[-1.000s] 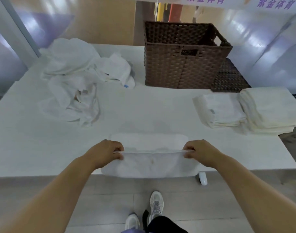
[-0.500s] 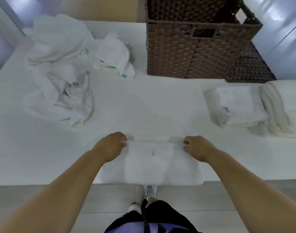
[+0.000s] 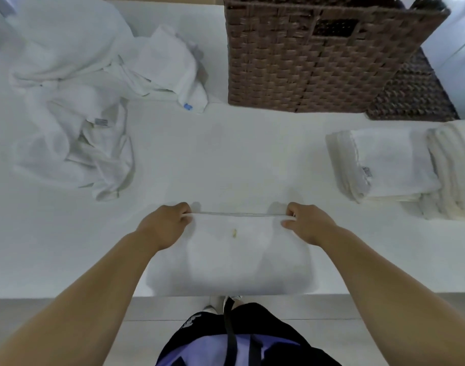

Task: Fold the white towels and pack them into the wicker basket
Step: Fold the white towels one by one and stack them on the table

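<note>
We see the folded towel (image 3: 231,257) at lower centre on the table (image 3: 226,159), its far edge pinched at either corner by left hand (image 3: 164,224) and right hand (image 3: 309,223), wicker basket (image 3: 321,56) at top, folded stack (image 3: 384,165) at right, unfolded pile (image 3: 75,101) upper left

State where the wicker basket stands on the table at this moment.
In the head view, the wicker basket stands at the far side of the table, right of centre. The heap of unfolded towels is to its left and the folded stacks are nearer, to the right.
</note>
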